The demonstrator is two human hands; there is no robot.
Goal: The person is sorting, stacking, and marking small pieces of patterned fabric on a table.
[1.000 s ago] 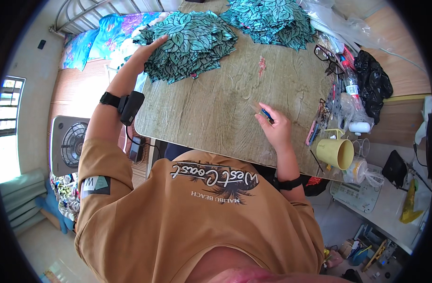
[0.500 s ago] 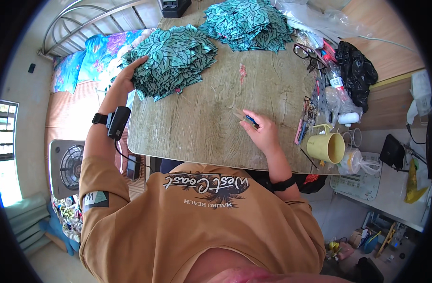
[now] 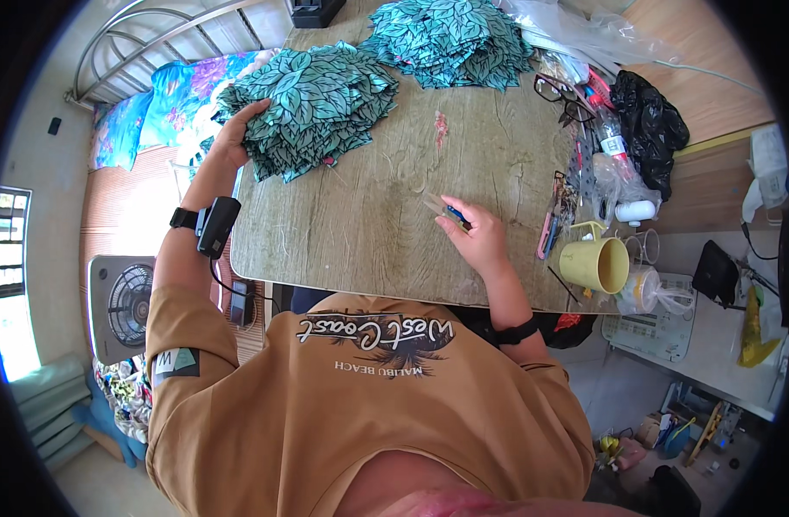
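A thick stack of teal leaf-patterned fabric pieces (image 3: 321, 108) lies at the far left of the table. My left hand (image 3: 236, 138) grips its left edge, thumb on top and the other fingers hidden under the pieces. In my right hand (image 3: 476, 237), held over the middle of the table, is a small pair of thread snips (image 3: 446, 209) with a blue handle. The snips' blades point up and left, apart from the cloth. Beyond the first stack, a second stack of the same fabric (image 3: 446, 43) sits at the back.
Pink thread scraps (image 3: 440, 129) lie mid-table. Along the right edge are eyeglasses (image 3: 567, 99), a black plastic bag (image 3: 649, 129), a plastic bottle (image 3: 612, 142), a pink cutter (image 3: 548, 233) and a yellow mug (image 3: 594, 263). A fan (image 3: 129, 306) stands at the left.
The near stack's left edge spreads slightly further left under my left hand. My right hand and the snips have shifted a little to the left.
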